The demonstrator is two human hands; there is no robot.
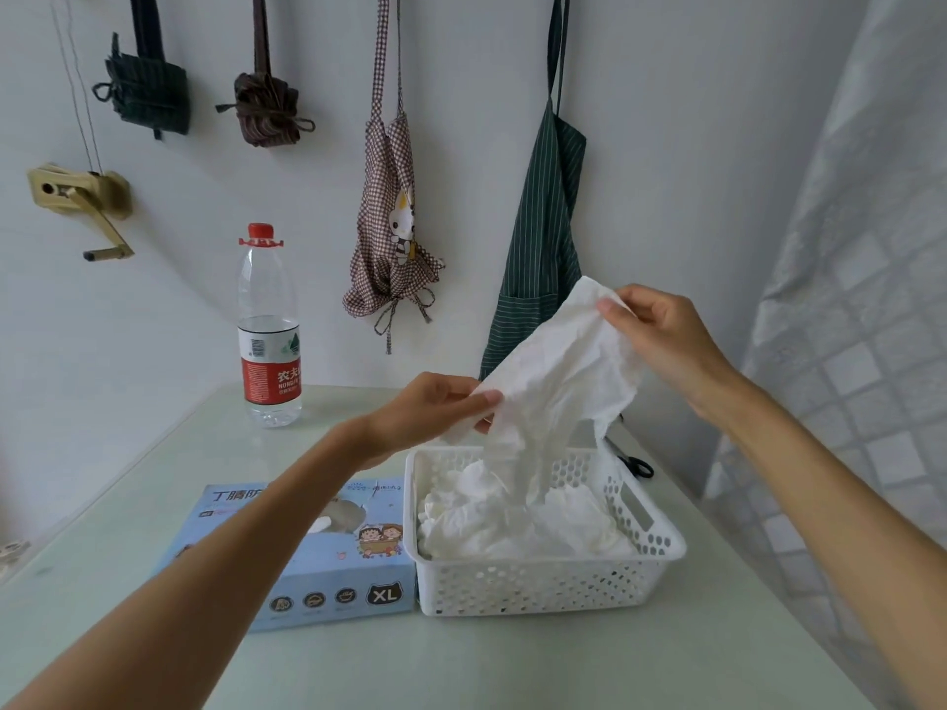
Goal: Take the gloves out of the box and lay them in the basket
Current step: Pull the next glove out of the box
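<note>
Both hands hold one white glove [558, 361] up over the basket [553, 581]; it runs diagonally, cuff up right, fingers dangling into the glove pile [512, 525]; right hand [661, 335] pinches the top edge, left hand [430, 412] pinches the lower edge; the box [317, 571] sits just left of the basket on the table [461, 668].

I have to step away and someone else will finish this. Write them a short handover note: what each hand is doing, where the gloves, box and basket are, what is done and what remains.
Left hand: pinches the lower edge of a white glove.
Right hand: pinches the glove's upper corner, so it is held above the basket, its fingers dangling into it.
White basket: on the table, right of the blue glove box, touching or nearly so, already holding a pile of gloves.
Done: many gloves moved.
Left: lay this glove down; the box opening is mostly hidden by the left arm, so check for more.
</note>
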